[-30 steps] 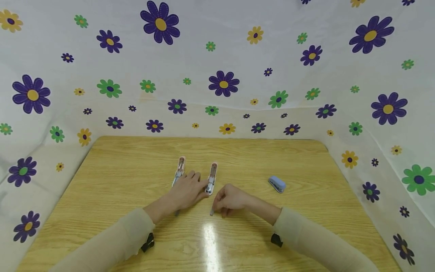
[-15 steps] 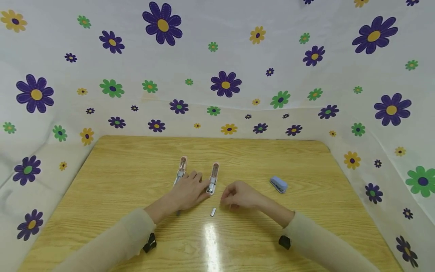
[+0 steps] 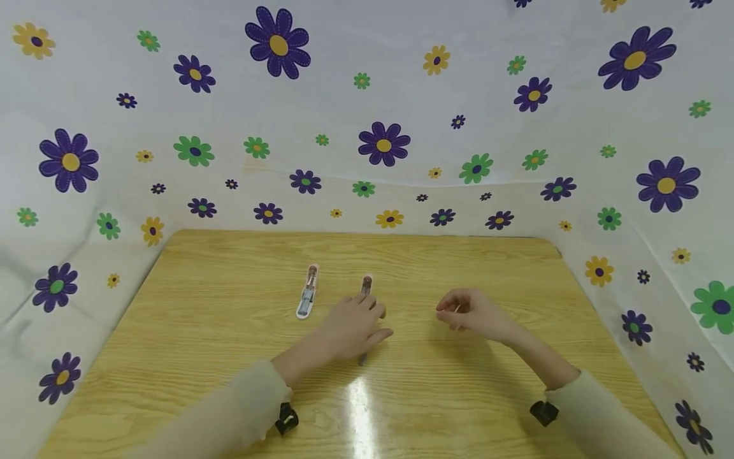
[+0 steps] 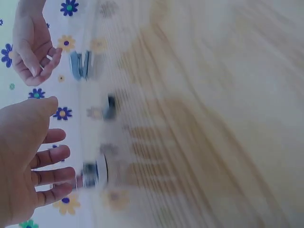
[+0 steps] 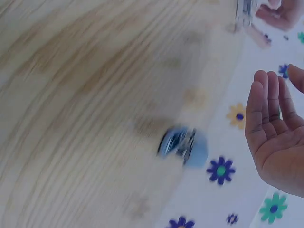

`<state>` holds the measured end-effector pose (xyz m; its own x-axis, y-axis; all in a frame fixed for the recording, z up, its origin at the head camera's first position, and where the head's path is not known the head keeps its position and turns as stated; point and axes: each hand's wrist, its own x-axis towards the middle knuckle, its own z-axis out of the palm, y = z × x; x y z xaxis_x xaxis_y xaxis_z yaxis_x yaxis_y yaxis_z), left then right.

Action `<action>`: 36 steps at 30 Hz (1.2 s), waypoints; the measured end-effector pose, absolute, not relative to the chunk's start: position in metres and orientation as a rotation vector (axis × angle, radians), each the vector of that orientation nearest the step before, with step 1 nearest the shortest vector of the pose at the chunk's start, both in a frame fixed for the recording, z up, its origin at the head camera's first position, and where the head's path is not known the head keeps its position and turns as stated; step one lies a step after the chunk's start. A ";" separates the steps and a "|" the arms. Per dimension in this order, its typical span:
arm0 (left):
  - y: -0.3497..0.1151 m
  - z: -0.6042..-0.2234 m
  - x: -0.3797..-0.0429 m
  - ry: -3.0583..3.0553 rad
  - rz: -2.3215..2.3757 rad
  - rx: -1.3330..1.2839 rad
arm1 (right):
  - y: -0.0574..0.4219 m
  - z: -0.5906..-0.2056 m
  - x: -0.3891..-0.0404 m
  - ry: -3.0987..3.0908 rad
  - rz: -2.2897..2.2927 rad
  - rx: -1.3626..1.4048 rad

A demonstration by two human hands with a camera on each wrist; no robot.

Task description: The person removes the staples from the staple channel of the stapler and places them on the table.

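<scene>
In the head view my left hand (image 3: 351, 328) hovers with loosely extended fingers over a slim, pink-edged stapler (image 3: 367, 285) lying opened out; the hand hides its lower part. The left wrist view shows those fingers apart, with the blurred end of that stapler (image 4: 96, 172) beyond them. Just below the hand lies a small grey staple strip (image 3: 362, 359). My right hand (image 3: 478, 313) is raised to the right, fingers gently bent and holding nothing. A small blue stapler (image 5: 184, 146) sits on the table beneath it, hidden from the head camera by that hand.
A second pink-edged stapler (image 3: 308, 292), also opened out, lies left of the left hand. The wooden table (image 3: 218, 268) is bordered by a white cloth (image 3: 321, 83) with flower prints at the back and sides.
My right hand has let go of the staple strip, leaving it on the table, and has moved right over the blue stapler. My left hand has shifted right, uncovering the left stapler.
</scene>
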<state>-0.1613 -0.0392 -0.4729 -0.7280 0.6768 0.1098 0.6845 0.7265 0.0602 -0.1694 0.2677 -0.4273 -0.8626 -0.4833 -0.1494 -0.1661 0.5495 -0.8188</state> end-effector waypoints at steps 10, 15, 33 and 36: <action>0.035 -0.477 -0.168 -2.875 -0.197 -1.172 | 0.326 -0.421 -0.168 2.745 -1.035 -0.555; 0.067 -0.484 -0.173 -2.946 -0.163 -1.160 | 0.341 -0.430 -0.167 2.809 -0.902 -0.571; 0.123 -0.494 -0.186 -3.012 -0.036 -1.078 | 0.356 -0.458 -0.174 2.770 -0.846 -0.557; 0.124 -0.492 -0.187 -3.020 -0.045 -1.061 | 0.354 -0.461 -0.175 2.769 -0.847 -0.570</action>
<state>-0.1868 0.1243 -0.4922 -0.7786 0.6257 -0.0466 0.6240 0.7800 0.0465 -0.1747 0.3545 -0.4606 -0.9080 -0.4136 -0.0674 -0.3051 0.7628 -0.5701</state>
